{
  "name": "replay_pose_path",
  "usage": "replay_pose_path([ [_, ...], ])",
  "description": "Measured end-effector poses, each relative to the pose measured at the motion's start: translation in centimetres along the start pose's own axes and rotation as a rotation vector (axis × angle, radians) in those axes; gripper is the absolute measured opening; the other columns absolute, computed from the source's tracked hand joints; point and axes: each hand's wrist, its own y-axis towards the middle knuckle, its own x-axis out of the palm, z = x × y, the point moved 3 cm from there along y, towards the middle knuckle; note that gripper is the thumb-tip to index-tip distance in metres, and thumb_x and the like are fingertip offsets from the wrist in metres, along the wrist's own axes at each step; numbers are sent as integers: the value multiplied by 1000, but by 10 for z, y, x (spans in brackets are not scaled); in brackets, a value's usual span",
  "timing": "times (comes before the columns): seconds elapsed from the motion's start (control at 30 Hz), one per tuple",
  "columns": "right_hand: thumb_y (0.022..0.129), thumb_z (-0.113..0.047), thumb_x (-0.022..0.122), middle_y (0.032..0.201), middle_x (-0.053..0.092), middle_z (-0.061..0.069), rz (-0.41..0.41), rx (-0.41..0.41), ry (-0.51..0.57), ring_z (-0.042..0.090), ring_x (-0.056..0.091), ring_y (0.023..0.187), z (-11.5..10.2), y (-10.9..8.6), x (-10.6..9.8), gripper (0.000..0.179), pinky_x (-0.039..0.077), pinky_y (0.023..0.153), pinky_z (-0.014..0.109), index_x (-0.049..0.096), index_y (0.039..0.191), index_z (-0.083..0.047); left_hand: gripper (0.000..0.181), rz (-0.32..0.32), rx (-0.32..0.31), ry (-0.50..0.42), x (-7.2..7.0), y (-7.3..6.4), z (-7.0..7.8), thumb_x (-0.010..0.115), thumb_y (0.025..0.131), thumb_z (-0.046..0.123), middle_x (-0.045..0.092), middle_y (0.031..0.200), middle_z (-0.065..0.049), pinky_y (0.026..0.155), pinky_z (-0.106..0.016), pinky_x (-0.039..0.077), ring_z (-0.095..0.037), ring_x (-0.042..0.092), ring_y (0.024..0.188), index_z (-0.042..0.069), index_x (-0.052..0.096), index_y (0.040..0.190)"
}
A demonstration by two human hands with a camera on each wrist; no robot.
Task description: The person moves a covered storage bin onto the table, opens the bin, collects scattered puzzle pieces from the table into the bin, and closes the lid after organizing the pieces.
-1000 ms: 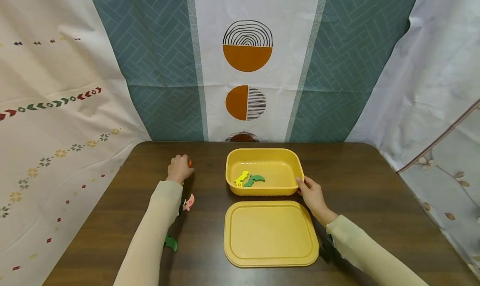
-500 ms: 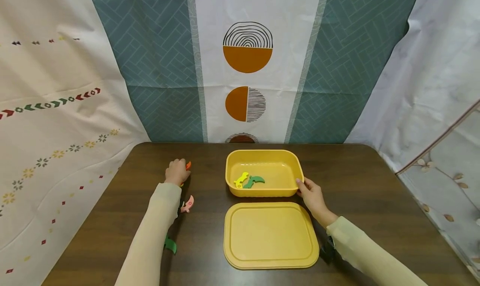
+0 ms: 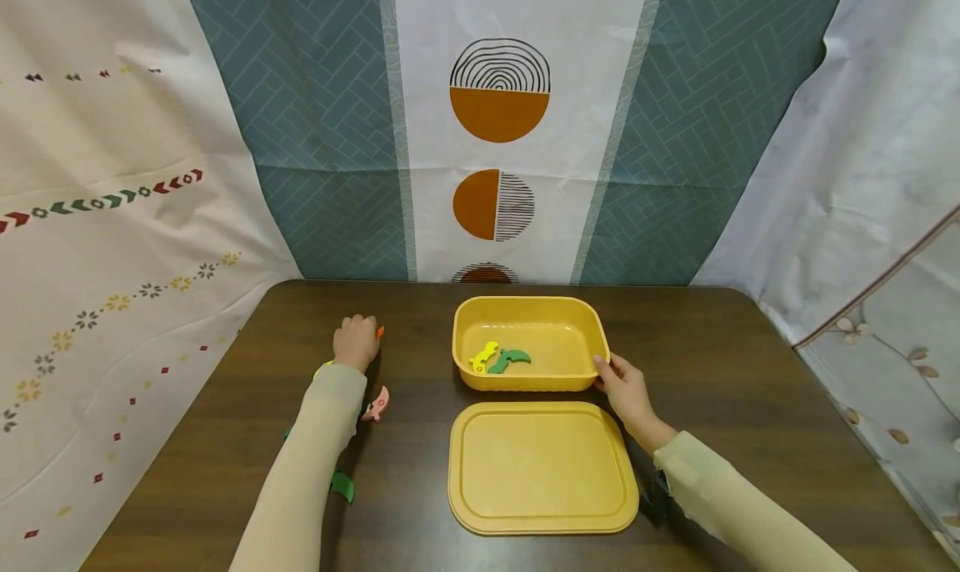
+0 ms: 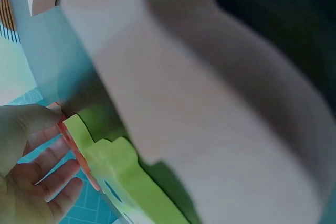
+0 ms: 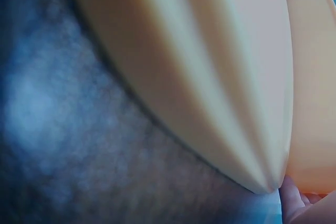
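Observation:
My left hand is low over the table's far left, thumb and fingers pinching a flat orange piece, mostly hidden by the hand in the head view. In the left wrist view the orange piece lies between thumb and fingertips, close to a yellow-green cutout. My right hand grips the near right corner of a yellow open box, thumb over the rim. Inside the box lie a yellow animal-shaped piece and a green one.
The box's yellow lid lies flat in front of it. By my left forearm are a pink piece and a green piece, partly hidden by the sleeve. Patterned cloths hang behind the brown table.
My left hand's fingers have come lower around the orange piece. A bit of yellow and a bit of green now show left of that arm. The right hand and box stay put.

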Motion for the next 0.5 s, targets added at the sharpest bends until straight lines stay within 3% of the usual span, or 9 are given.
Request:
replay_pose_path([
  [0.5,102,-30,43,138,45,28,2,-7,6,38,49,124,0,0,0,54,44,99,42,36,143,5,18,65,40,20,2,-4,3,61,87,4,59,99,-28,82,-55,47,-44,53,95,-9,62,100],
])
